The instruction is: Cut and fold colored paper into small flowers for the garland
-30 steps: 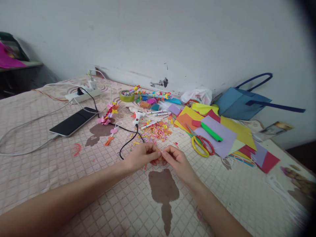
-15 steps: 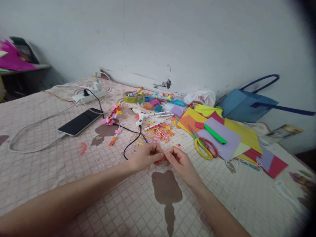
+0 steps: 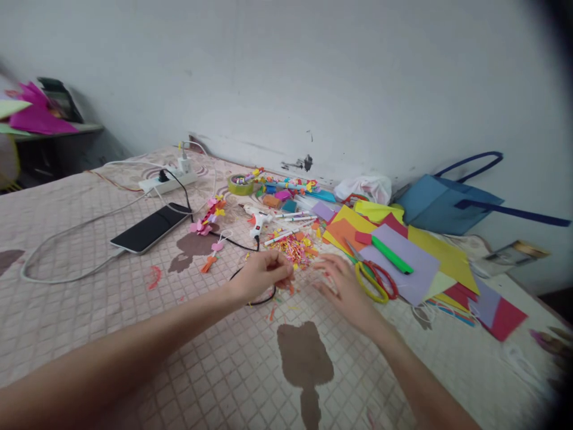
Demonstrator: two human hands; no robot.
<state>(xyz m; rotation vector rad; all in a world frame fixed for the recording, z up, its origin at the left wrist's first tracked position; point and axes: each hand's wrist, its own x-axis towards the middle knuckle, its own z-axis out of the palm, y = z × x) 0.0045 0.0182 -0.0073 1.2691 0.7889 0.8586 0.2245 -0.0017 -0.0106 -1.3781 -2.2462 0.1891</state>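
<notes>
My left hand [image 3: 263,276] is closed in a pinch over the middle of the table, and what its fingertips hold, if anything, is too small to make out. To its right, my right hand [image 3: 341,288] is open, with fingers apart and nothing in them. Just beyond both hands lies a heap of colourful paper shreds [image 3: 295,249]. A white glue gun [image 3: 258,221] rests behind my left hand, its black cord [image 3: 262,303] running beneath that hand. Scissors [image 3: 373,282] with yellow and red handles lie right of my right hand.
Coloured paper sheets [image 3: 403,263] spread to the right, with a green cutter [image 3: 391,255] on top. A phone [image 3: 152,228], a power strip [image 3: 168,183] and a paper-flower string [image 3: 209,216] are on the left. A blue bag [image 3: 443,203] stands against the wall.
My hands were together, fingertips meeting; now they are apart. The right hand has moved right and opened its fingers. The view has shifted slightly.
</notes>
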